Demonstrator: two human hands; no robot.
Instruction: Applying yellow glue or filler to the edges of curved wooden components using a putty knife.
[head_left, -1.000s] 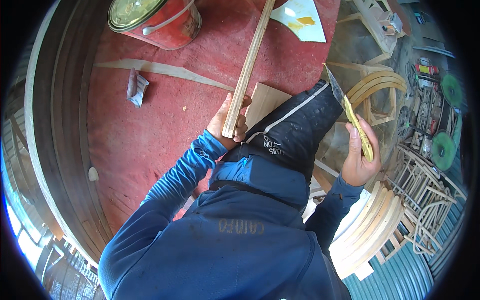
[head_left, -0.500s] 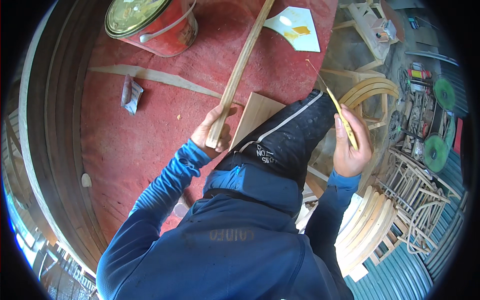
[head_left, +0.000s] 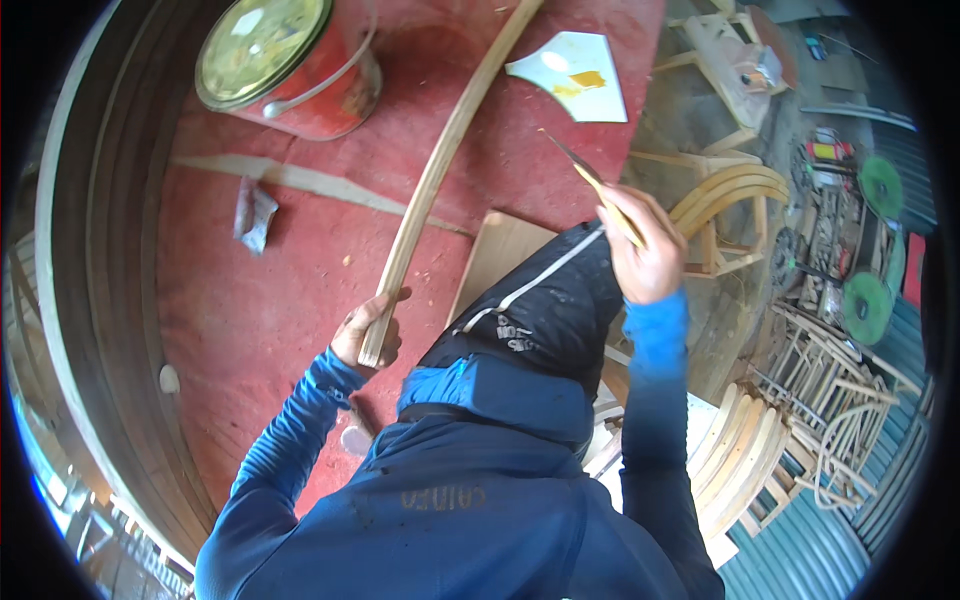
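Left hand (head_left: 367, 333) curled round strip (head_left: 431, 185) | right hand (head_left: 648, 250) pinching yellow tool (head_left: 594, 181) | bucket (head_left: 338, 100), contents unclear | red surface (head_left: 290, 300), wood stack (head_left: 742, 450) right

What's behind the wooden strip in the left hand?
Behind the strip: a red surface, with a pale band showing on either side. The strip covers the band's stretch between and part of the left hand.

The person wears a dark blue top (head_left: 460, 550) with worn, brownish lettering (head_left: 472, 495) and dark specks across the chest. Its long sleeves (head_left: 280, 455) are blue too, the left one creased toward the cuff. The trousers (head_left: 575, 285) are black, marked with a white stripe (head_left: 540, 282) and white lettering (head_left: 508, 333). The hands (head_left: 650, 255) are bare.
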